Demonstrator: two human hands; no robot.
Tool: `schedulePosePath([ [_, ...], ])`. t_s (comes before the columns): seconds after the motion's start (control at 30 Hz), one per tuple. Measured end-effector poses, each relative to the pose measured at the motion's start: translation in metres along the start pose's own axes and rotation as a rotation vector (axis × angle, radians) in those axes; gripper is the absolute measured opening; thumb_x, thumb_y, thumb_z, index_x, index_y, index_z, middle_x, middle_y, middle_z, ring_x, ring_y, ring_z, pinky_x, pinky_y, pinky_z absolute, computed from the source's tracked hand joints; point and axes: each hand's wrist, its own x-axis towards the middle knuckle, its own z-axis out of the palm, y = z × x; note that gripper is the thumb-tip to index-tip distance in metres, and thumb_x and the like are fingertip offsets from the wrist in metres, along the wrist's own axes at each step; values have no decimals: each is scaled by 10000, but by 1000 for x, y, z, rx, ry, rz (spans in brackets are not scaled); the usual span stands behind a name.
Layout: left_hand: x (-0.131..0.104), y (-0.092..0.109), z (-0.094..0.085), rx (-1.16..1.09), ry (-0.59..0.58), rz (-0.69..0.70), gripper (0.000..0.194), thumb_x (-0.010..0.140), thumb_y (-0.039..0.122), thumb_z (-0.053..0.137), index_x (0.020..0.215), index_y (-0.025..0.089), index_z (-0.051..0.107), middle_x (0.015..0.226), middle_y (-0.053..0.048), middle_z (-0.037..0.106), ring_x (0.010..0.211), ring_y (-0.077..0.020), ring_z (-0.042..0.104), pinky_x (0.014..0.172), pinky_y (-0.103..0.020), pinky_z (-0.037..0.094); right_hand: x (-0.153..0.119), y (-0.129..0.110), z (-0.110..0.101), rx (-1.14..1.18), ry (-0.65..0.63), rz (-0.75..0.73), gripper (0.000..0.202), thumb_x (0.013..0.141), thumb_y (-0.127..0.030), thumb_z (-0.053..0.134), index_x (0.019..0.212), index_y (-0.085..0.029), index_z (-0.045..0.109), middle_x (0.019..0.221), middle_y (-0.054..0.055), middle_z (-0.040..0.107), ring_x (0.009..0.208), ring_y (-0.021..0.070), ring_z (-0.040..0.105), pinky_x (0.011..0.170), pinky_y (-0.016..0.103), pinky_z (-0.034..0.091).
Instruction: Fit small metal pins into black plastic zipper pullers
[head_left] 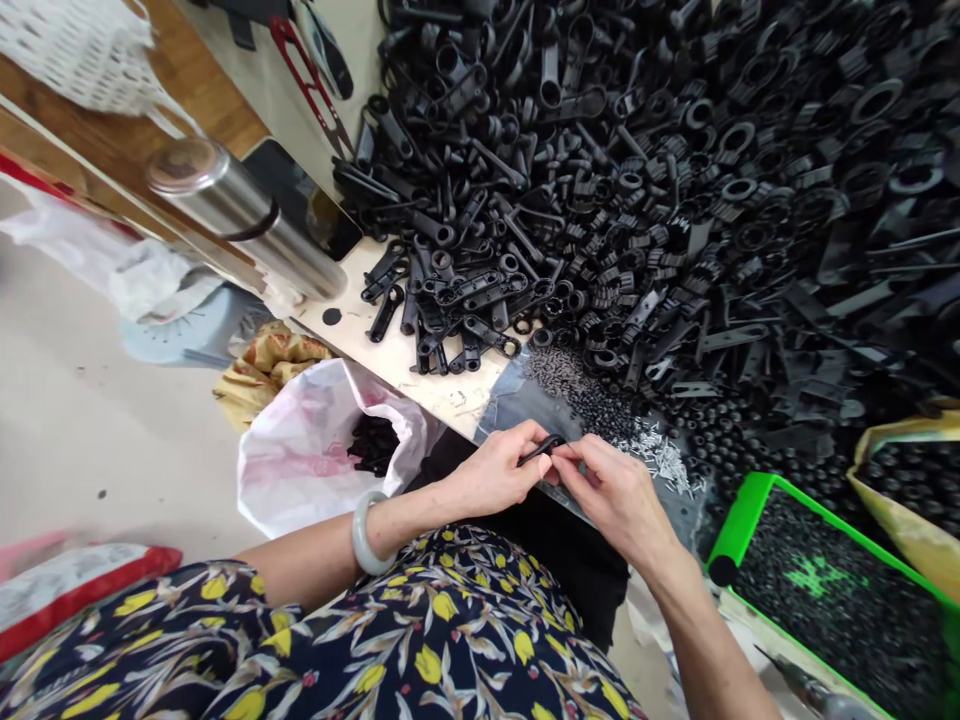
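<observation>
The left hand (499,470) and right hand (619,490) pinch one black part (553,442) at the desk (360,338)'s near edge, seemingly mid-work, the far heap (600,210) probably pending, the white bag (300,440)'s contents at left perhaps finished.

Yellow flowers (428,664) are brightening that navy clothing (397,612), and a pale bangle (361,532) is circling the left wrist (390,524).

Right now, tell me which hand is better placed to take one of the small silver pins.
Likely the right hand: it is nearer the silver pins, while the left hand, farther off, grips the black part.
</observation>
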Motion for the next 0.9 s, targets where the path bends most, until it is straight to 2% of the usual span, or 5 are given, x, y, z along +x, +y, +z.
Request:
schedulePosePath([
  [0.07, 2, -3, 0, -53, -5, 15, 167, 958, 341, 519, 1049, 201, 521, 869, -16, 720, 486, -80, 490, 485, -224, 399, 0, -4, -7, 13, -19, 36, 161, 1046, -262, 543, 1061, -226, 700, 895, 13, 682, 699, 124, 622, 653, 237, 484],
  [0.17, 4, -6, -3, -132, -18, 29, 234, 960, 394, 542, 1066, 188, 514, 907, -46, 728, 486, -71, 484, 500, -228, 397, -3, -13, -19, -10, -21, 92, 291, 1064, -289, 494, 1317, -236, 627, 1030, 45, 688, 772, 141, 656, 702, 250, 538],
  [0.3, 4, -8, -6, -198, -53, 34, 317, 974, 458, 558, 1097, 172, 501, 946, -74, 732, 500, -62, 482, 523, -227, 369, -14, -22, -23, -128, -23, 75, 408, 1079, -208, 385, 1463, -214, 522, 1144, 98, 655, 954, 184, 685, 841, 303, 577],
  [0.5, 1, -7, -6, -271, -34, 39, 391, 958, 514, 600, 1107, 169, 491, 918, -51, 705, 509, -54, 464, 538, -226, 326, -25, -23, -7, -190, -13, 0, 354, 1067, -131, 402, 1358, -180, 596, 950, 57, 670, 773, 159, 677, 726, 288, 577],
  [0.9, -1, -10, -4, -304, -19, 52, 450, 933, 567, 640, 1121, 181, 504, 912, -45, 702, 517, -58, 461, 531, -227, 315, -25, -27, -1, -340, -19, 5, 338, 1053, -131, 438, 1307, -199, 650, 940, 54, 705, 795, 147, 689, 732, 253, 556],
])
